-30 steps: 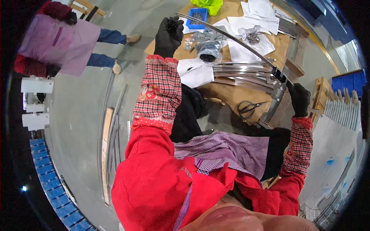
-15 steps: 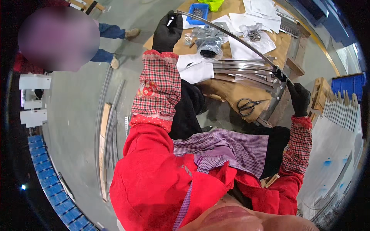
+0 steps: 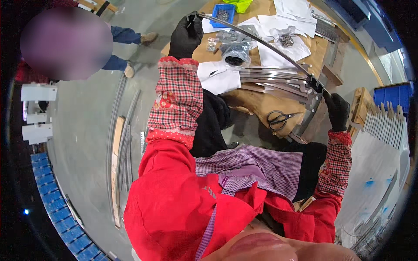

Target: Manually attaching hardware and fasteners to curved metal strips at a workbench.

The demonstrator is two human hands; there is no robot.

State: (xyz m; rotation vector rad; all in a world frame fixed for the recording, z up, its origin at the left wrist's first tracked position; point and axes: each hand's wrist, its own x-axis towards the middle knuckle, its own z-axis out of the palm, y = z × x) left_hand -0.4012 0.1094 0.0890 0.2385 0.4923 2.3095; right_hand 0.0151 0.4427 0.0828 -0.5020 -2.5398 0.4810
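Observation:
A long, thin metal strip (image 3: 265, 43) stretches across the table between my two black-gloved hands. My left hand (image 3: 187, 37) is closed around its far left end. At the near right end my right hand (image 3: 337, 112) has its fingers closed on the strip, beside a small black fitting (image 3: 314, 83) that sits on it. Beneath it, several flat metal strips (image 3: 272, 77) lie in a bundle on the brown-covered table (image 3: 248, 101). Black-handled scissors (image 3: 278, 120) rest near the table's front edge.
A blue tray (image 3: 222, 15) of small metal parts, a clear plastic bag (image 3: 237, 54) and white paper sheets (image 3: 220, 77) lie on the table. Metal bars and a wooden plank (image 3: 116, 169) are on the floor at left. Another person's legs (image 3: 126, 35) show at far left.
My left hand has shifted slightly left with its end of the strip. My right hand stays in nearly the same place.

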